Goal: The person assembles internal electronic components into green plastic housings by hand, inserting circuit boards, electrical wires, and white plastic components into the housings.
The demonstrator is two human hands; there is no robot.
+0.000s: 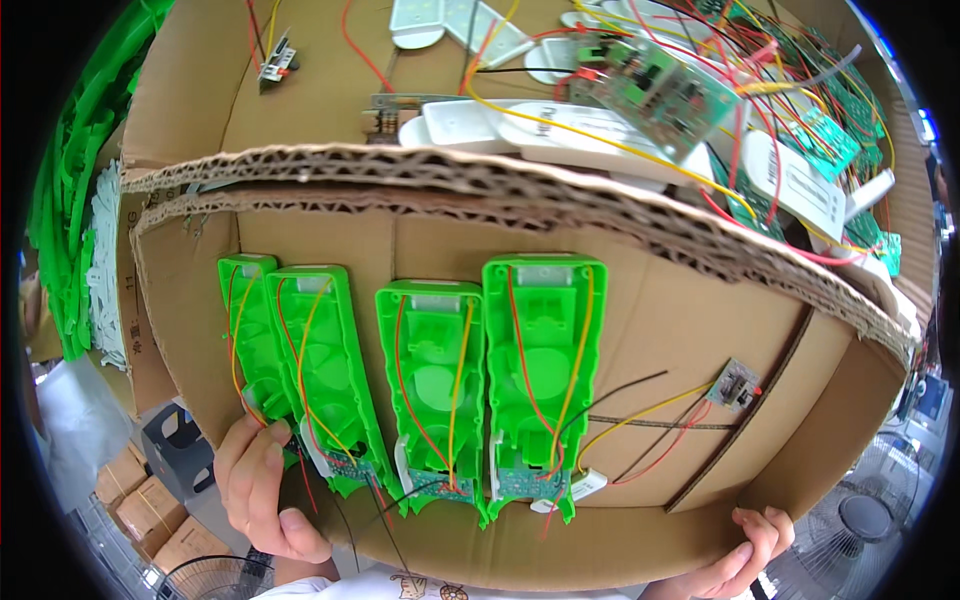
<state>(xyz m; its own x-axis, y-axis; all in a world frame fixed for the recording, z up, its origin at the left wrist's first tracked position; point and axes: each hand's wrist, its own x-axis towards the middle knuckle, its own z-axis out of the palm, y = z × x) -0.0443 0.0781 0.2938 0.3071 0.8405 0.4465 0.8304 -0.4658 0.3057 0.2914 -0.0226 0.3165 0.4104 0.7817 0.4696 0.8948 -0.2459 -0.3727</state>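
My left hand [265, 490] is closed over the near left edge of a shallow cardboard box [620, 550], fingertips inside beside the leftmost green casing. My right hand [745, 555] grips the same box at its near right edge, fingers curled over the rim. Inside lie several open green plastic casings [432, 375], side by side, with red and yellow wires along them and circuit boards [525, 485] at their near ends. To their right rests a small loose circuit board [735, 385] with wires running to a small white piece [588, 486].
Against the far rim stands another cardboard box [190, 110] with white casings [570, 130], green circuit boards [825, 140] and tangled wires. Green plastic parts [75, 200] are heaped at far left, near white pieces [108, 265]. Fans [865, 515] and stacked cartons [150, 505] stand below.
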